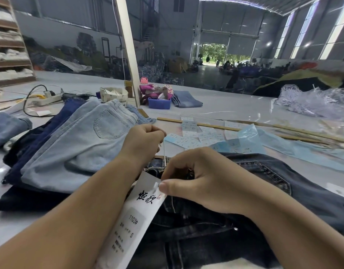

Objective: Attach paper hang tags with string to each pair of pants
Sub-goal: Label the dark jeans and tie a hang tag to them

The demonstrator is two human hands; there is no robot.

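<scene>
Two hands work one knot. The left hand [146,138], curled shut, pinches the string [164,150] and draws it up toward twelve o'clock. The right hand [196,177], fingers bent, holds the top of the paper hang tag [136,216] between thumb and fingertips, just at the waistband of the dark jeans [283,191]. The string runs down from the left hand to that waistband; whether it passes through a belt loop is hidden by the fingers.

To do this step well, I judge the pull should stay steady and in line with the string, while the right hand pins the tag's hole so the paper does not tear.

At ten o'clock lies a stack of light and navy jeans [85,144]. Loose tags [196,136] lie on the surface [235,107] at one o'clock.
</scene>
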